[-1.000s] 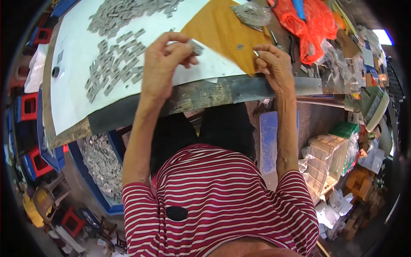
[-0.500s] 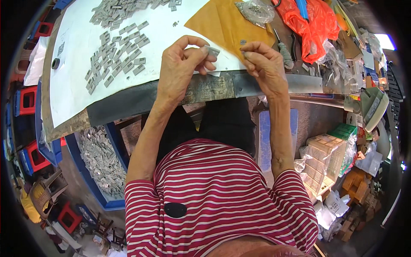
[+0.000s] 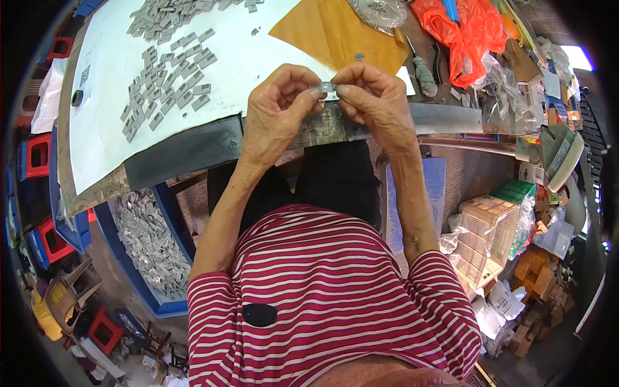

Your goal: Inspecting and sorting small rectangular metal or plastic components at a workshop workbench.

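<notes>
Both hands meet at the table's front edge around one small grey rectangular piece point(image 3: 327, 86). My left hand point(image 3: 278, 113) pinches its left end between thumb and fingertips. At the other end, my right hand point(image 3: 379, 106) is closed, its thumb and forefinger pressed against the piece; any smaller part between those fingertips is hidden. Similar grey pieces point(image 3: 169, 80) lie in slanting rows on the white sheet point(image 3: 229, 71), with a heap of them point(image 3: 169, 16) farther back. Beyond my right hand, a few tiny grey parts point(image 3: 359, 57) rest on the brown paper point(image 3: 309, 35).
A clear bag of tiny parts point(image 3: 380, 13) sits on the brown paper. To its right are a tool with a wrapped handle point(image 3: 424, 79) and a red plastic bag point(image 3: 464, 45). A blue bin point(image 3: 169, 308) full of grey pieces stands below the table at left.
My right hand has moved left and joined my left hand at the grey piece. The piece has turned from tilted to nearly level. The view has shifted slightly.
</notes>
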Demonstrator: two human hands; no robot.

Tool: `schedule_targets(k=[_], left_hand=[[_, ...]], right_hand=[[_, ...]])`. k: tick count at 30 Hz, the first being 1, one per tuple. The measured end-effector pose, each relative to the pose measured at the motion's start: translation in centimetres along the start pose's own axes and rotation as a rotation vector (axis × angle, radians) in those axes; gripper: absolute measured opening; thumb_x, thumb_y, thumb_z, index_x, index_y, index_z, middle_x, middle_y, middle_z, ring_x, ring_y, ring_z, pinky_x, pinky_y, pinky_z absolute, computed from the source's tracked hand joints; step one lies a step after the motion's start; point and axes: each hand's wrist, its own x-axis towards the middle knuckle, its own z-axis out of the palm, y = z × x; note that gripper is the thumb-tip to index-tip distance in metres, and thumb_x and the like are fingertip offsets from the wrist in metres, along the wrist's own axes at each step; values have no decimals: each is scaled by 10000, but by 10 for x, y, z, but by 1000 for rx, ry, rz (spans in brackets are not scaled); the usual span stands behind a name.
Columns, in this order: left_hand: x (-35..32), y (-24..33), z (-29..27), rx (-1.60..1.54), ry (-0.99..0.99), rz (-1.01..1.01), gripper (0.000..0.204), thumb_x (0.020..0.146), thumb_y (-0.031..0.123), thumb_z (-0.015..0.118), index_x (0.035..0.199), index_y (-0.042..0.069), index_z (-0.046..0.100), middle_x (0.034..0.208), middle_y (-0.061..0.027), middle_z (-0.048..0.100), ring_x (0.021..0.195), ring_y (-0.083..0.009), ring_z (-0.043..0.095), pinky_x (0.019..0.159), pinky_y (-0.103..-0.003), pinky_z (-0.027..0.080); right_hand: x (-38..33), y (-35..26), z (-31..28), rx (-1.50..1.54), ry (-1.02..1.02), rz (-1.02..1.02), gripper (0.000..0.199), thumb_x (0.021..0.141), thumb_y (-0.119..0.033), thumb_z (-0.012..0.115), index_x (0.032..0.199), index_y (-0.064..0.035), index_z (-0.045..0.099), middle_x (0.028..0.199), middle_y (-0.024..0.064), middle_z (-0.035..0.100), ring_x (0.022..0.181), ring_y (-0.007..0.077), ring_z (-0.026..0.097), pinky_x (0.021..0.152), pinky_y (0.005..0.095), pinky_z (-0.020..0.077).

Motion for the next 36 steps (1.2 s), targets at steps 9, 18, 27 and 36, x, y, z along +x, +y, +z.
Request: schedule_targets(k=[9, 18, 27, 36], left_hand=[[-3, -4, -1, 62, -8, 18, 155, 811, 17, 550, 964, -8, 554, 756, -51, 608, 693, -84, 591, 639, -198, 488], [-7, 0, -1, 105, -47, 15, 143, 806, 24, 554, 944, -11, 563, 757, -57, 611, 691, -84, 582, 638, -207, 482], [-4, 2, -3, 93, -108, -65, 139, 818, 32, 557, 954, 0, 561, 754, -37, 613, 687, -77, 574, 647, -185, 467], [0, -5, -2, -63, -43, -102, 139, 822, 29, 562, 951, -23, 554, 755, -49, 621, 659, -72, 586, 599, -172, 483]], right_hand=[[1, 2, 0, -124, 8, 13, 135, 791, -30, 604, 906, 22, 558, 665, 12, 545, 527, 40, 496, 433, 143, 362], [1, 0, -3, -124, -57, 71, 164, 784, -49, 622, 923, 20, 567, 670, 3, 540, 543, 40, 496, 441, 135, 351], [2, -1, -7, -173, -106, 111, 132, 783, -36, 597, 902, 21, 583, 668, 12, 557, 557, 40, 511, 457, 144, 380], [-3, 6, 9, -166, 33, 14, 99, 822, -28, 560, 902, 29, 572, 648, 20, 561, 535, 47, 513, 456, 154, 398]])
